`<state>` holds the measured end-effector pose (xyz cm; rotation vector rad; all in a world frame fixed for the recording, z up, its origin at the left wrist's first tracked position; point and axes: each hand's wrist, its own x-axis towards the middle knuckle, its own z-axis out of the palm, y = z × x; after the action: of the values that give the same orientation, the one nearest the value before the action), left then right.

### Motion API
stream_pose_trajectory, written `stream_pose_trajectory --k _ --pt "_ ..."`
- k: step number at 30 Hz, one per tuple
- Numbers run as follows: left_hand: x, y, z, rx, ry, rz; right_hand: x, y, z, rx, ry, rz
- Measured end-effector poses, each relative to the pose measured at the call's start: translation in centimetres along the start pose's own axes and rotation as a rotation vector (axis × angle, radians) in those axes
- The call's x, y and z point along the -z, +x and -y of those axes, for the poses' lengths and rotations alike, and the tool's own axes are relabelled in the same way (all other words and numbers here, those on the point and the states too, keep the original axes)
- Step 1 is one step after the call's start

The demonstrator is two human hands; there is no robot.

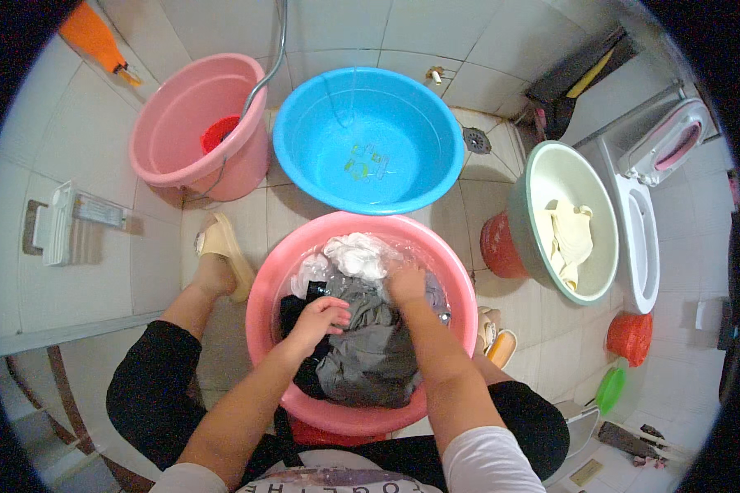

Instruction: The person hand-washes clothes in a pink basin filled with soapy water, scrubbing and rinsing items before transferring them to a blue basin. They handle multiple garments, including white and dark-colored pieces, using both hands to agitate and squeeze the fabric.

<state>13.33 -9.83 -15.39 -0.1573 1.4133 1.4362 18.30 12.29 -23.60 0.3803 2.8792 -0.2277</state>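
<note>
Between my knees stands a pink plastic basin (262,345) with water and wet laundry in it. My left hand (316,325) is above the cloth on the left side, fingers apart and nothing in them. Over on the far right side, my right hand (406,285) reaches down into the water; its fingertips are hidden, so whether it grips anything is unclear. Beside it lies a bunched white cloth (356,254). A large grey garment (370,363) fills the middle and front, and a black garment (308,377) lies along the left.
Touching the pink basin's far side is a blue basin (320,160) holding some water. A pink bucket (179,129) with a shower hose (274,68) stands left of it. Rightward, a pale basin (539,179) holding cream cloth (570,237) rests on a red bucket (502,246), near a squat toilet (644,246).
</note>
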Motion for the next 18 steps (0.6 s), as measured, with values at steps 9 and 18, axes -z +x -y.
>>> stream_pose_trajectory --k 9,18 --pt "0.3 6.1 1.7 0.185 -0.633 -0.028 -1.0 0.0 -1.9 0.113 0.317 0.048" --pt "-2.0 6.3 -0.1 0.235 -0.865 -0.025 10.7 -3.1 5.0 0.038 1.092 -0.209"
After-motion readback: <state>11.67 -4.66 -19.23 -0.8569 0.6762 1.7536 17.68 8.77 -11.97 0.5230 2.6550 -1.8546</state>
